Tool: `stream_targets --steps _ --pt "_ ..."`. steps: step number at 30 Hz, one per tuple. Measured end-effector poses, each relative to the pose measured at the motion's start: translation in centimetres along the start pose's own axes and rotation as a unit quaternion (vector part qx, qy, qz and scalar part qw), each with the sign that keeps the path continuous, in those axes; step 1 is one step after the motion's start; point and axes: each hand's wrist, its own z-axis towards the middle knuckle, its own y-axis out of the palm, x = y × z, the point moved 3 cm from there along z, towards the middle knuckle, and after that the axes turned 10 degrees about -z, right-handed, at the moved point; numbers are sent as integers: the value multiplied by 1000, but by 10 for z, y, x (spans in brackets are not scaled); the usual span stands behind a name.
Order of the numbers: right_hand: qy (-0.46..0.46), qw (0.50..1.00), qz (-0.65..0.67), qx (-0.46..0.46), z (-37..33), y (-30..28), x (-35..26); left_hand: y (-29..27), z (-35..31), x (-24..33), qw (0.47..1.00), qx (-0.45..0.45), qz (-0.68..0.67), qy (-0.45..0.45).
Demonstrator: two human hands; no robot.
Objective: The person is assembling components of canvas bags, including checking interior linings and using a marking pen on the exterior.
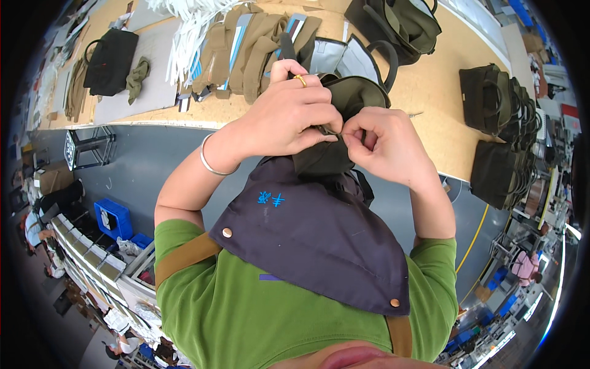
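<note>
A dark olive fabric bag (362,92) with a grey lining and a dark loop handle (391,64) rests at the table's near edge, its lower part hanging toward my apron. Across its near side, my left hand (298,114) has fingers and thumb closed on the fabric. My right hand (384,141) is pinched tight right beside the left fingertips, against the same part of the bag. Whatever lies between the right fingertips is too small to make out. Both hands partly cover the bag.
On the wooden table (430,92) lie brown fabric strips (246,49), white strips (184,37) and a dark bag (110,61). Another olive bag (399,27) stands farther back. Several finished-looking bags (488,98) line the right edge. A metal stool (89,147) stands lower left of the table.
</note>
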Motion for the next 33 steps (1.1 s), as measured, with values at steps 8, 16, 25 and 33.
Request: stream_targets --steps 8,16,25,33 --pt "81 980 144 -108 14 5 36 4 14 -8 998 -55 -5 14" --pt "99 981 144 -83 10 4 31 14 18 -6 996 -74 39 -13" --pt "75 990 116 2 7 8 32 12 19 -12 994 -94 -15 -47" --pt "59 984 168 11 7 9 41 1 29 -20 986 -131 -28 -100"
